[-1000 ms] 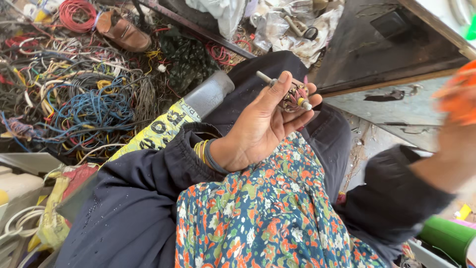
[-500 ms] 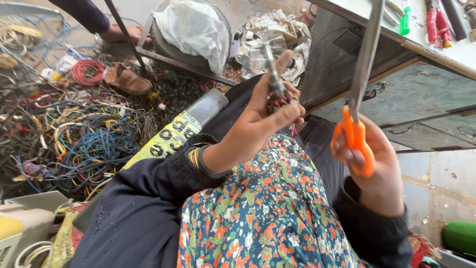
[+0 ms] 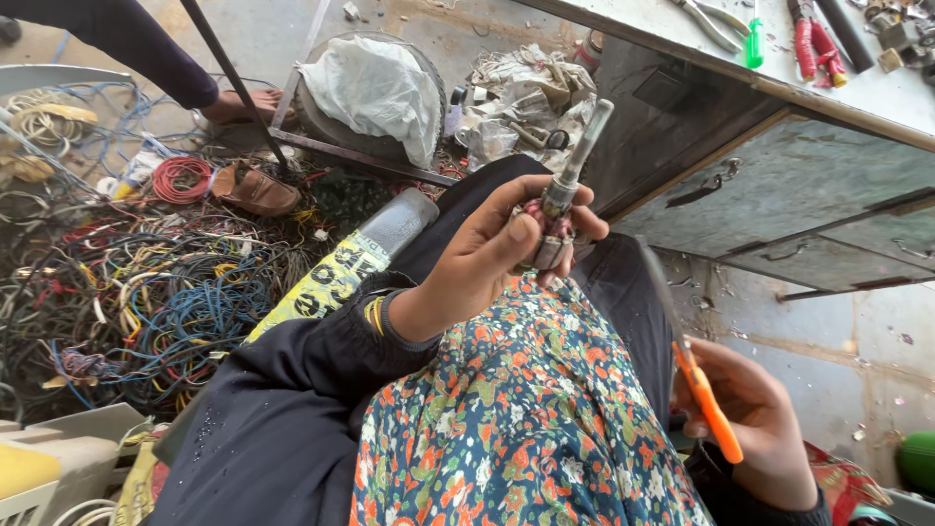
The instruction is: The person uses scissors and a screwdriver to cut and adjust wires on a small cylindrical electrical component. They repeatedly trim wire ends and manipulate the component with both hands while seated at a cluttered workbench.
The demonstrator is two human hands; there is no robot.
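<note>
The left hand [image 3: 497,255] is closed around a small cylindrical part [image 3: 563,200] with a grey metal tip, holding it upright above the lap in front of the grey metal desk [image 3: 779,185]. The right hand [image 3: 755,424] grips orange-handled scissors [image 3: 703,394] low beside the knee, blade pointing up toward the part but well apart from it. The work seems to be at the point of readying a cut or strip; the next move calls for bringing the blade to the part's lower end, steadily. A tangle of wires [image 3: 146,292] lies on the floor at left.
</note>
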